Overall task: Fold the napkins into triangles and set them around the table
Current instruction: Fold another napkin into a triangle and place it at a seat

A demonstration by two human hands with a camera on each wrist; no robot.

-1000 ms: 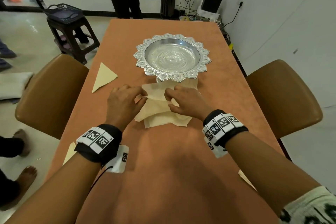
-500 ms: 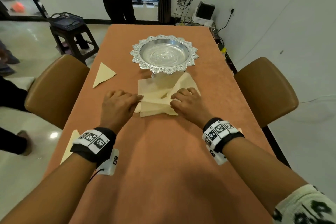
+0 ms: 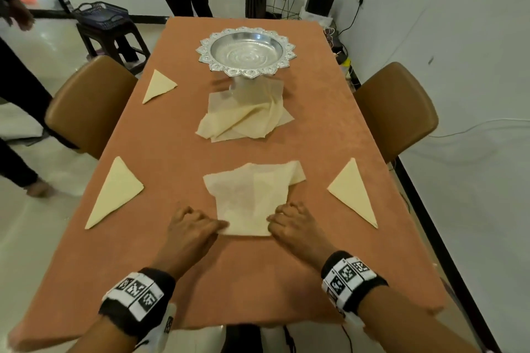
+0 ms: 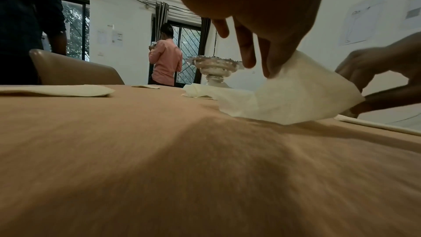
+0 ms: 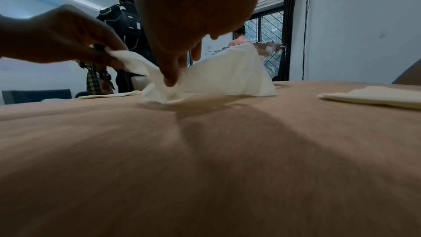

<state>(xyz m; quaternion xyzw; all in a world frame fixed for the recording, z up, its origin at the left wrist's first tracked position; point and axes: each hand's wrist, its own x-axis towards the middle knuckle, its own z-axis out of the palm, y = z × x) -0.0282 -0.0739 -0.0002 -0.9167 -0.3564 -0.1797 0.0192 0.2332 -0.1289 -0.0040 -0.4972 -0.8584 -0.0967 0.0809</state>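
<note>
Though printed with square markers, wristbands [image 3: 140,294] without legible writing.

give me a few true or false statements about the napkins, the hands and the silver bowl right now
1. Three folded napkin triangles lie on the table: near left, far left, near right. True.
2. Both hands hold the unfolded napkin, the left hand at its near left corner, the right hand at its near right. True.
3. The silver pedestal bowl holds napkins. False: its dish is empty; the loose napkin pile lies on the table at its foot.
4. The held napkin is already a triangle. False: it is open and rumpled.
5. The right hand rests flat on the tablecloth. False: its fingers pinch the napkin.
</note>
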